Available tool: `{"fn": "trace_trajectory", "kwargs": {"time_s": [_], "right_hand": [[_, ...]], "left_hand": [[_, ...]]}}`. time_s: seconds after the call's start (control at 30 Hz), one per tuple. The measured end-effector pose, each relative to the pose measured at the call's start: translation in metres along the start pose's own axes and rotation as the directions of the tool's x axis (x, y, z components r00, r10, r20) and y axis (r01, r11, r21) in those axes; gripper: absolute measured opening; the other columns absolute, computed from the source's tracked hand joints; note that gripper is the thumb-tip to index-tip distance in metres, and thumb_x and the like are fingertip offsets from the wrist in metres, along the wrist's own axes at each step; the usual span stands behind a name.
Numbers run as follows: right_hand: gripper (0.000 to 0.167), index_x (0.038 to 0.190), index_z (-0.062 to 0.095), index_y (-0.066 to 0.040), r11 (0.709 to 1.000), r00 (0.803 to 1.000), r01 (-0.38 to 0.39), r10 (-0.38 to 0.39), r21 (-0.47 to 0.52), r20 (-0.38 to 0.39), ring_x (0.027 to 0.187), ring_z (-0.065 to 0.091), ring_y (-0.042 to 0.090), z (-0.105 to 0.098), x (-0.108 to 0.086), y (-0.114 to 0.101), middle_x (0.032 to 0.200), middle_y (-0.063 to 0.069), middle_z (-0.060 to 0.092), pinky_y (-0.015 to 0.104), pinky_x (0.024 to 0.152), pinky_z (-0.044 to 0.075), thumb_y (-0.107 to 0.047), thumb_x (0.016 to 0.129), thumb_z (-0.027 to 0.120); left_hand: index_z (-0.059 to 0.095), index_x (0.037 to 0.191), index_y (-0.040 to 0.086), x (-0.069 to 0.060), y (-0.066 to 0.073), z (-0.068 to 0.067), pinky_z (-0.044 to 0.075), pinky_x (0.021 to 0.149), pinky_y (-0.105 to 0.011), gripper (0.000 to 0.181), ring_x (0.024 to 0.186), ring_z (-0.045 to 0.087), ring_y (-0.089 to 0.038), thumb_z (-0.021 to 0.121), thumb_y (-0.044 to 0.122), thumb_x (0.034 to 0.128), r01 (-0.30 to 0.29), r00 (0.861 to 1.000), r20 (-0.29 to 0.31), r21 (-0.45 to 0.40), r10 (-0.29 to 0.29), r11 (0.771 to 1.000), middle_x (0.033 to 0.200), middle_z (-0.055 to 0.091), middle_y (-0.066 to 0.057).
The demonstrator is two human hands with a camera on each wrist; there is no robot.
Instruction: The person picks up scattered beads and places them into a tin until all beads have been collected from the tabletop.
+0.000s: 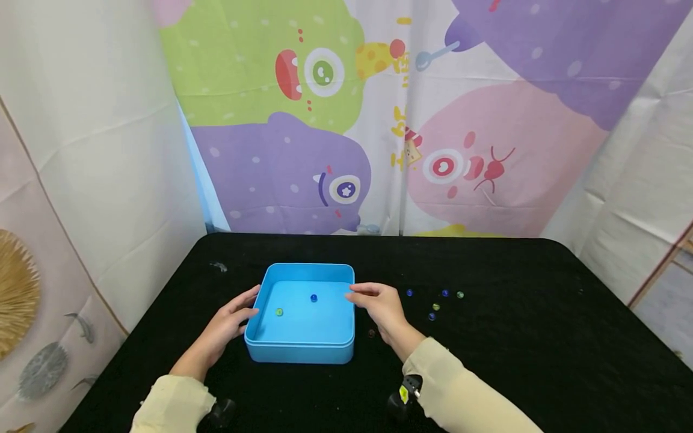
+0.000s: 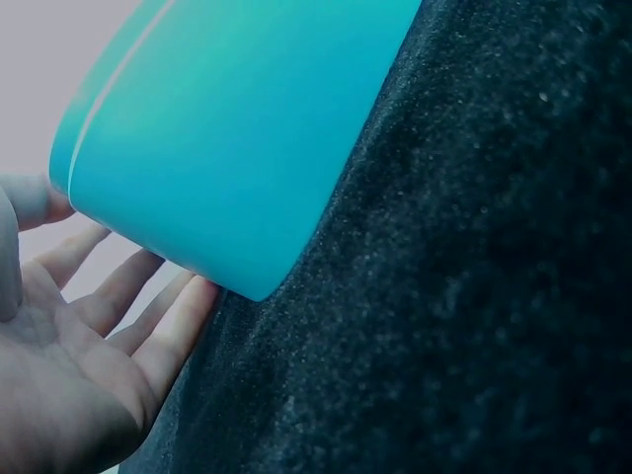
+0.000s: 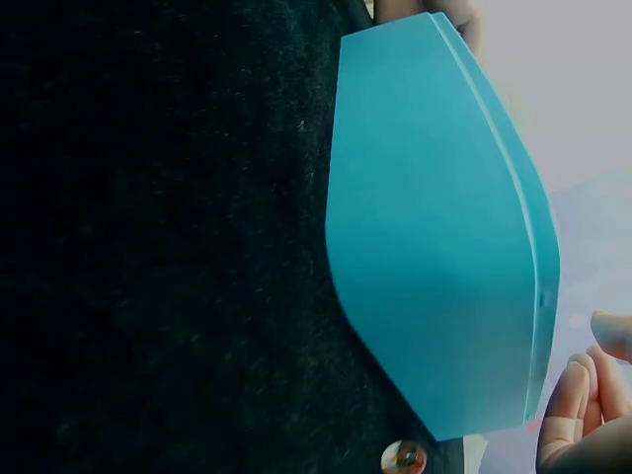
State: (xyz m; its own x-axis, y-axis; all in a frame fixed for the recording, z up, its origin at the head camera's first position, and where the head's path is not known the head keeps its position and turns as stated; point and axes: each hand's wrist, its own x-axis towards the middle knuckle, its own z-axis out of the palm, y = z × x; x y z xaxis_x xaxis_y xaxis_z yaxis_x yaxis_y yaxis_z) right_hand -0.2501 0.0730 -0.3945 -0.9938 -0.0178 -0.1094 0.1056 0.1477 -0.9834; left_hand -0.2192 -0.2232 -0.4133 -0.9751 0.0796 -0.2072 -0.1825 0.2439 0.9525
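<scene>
A blue box [image 1: 300, 353] without a lid holds a blue marble [image 1: 314, 298] and a yellow-green marble [image 1: 279, 312]. My left hand [image 1: 223, 331] rests against its left side, fingers extended along the wall [image 2: 227, 168] in the left wrist view. At the right rim is my right hand [image 1: 385, 313], its thumb and fingertips apart, with nothing visible between them. The right wrist view shows that hand [image 3: 592, 405] beside the box's end [image 3: 434, 237]. A brownish marble [image 1: 371, 333] lies on the table near the right hand, also seen as a reddish-white marble [image 3: 404, 457].
Right of the box, several marbles lie scattered on the black tabletop [image 1: 514, 337], among them a blue one [image 1: 409, 293] and a green one [image 1: 460, 294]. A small clear scrap [image 1: 219, 266] is at the back left. Behind the table hangs a cartoon-print curtain [image 1: 390, 198].
</scene>
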Motion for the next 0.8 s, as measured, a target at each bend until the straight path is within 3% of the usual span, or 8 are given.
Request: {"fn": "trace_trajectory", "kwargs": {"time_s": [0.47, 0.8], "right_hand": [[0.031, 0.108, 0.067, -0.005, 1.000, 1.000, -0.003, 0.003, -0.003, 0.024, 0.093, 0.061, 0.020, -0.022, -0.012, 0.010, 0.104, 0.007, 0.065, 0.043, 0.089, 0.048, -0.020, 0.081, 0.071], [0.033, 0.108, 0.066, -0.004, 1.000, 1.000, -0.005, 0.005, -0.013, -0.015, 0.091, 0.061, 0.019, -0.039, -0.018, 0.019, 0.105, 0.007, 0.065, 0.042, 0.088, 0.048, -0.020, 0.079, 0.072]], "left_hand": [[0.021, 0.149, 0.013, 0.000, 0.000, 0.000, 0.032, 0.101, -0.055, 0.056, 0.133, 0.023, -0.043, 0.042, 0.022, 0.0979, -0.005, 1.000, 0.000, 0.004, 0.005, 1.000, 0.151, 0.015, -0.020], [0.020, 0.149, 0.013, 0.000, -0.001, -0.001, 0.032, 0.101, -0.055, 0.055, 0.133, 0.023, -0.043, 0.040, 0.020, 0.0980, -0.014, 1.000, 0.008, -0.004, 0.014, 1.000, 0.151, 0.015, -0.021]]}}
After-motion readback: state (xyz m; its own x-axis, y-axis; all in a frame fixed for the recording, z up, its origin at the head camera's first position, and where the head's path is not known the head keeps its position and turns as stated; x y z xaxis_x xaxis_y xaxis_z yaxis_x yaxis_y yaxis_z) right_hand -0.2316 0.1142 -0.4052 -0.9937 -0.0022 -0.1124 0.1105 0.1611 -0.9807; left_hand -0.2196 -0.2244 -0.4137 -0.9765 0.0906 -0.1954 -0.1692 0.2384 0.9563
